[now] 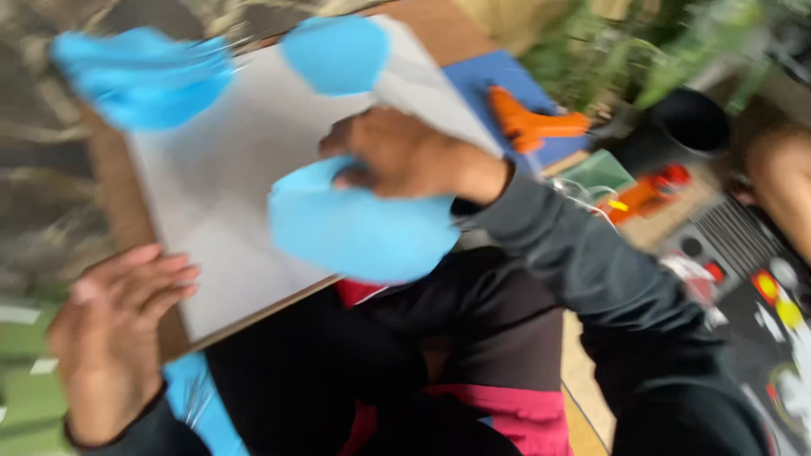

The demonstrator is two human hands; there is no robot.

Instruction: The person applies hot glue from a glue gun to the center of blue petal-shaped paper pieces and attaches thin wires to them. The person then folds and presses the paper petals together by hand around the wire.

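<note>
Blue paper shape lies on the white board's near edge, pinched in the right hand grip. Left hand, fingers open, presses that board's left corner.

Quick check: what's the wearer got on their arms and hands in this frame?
Both hands are bare, no gloves: left hand, right hand. Long dark grey sleeves run to both wrists, the right sleeve in fuller view. No watch or rings discernible; the picture is blurred.

Smooth matt grey sheet on brown wooden board, blue paper shapes.
</note>
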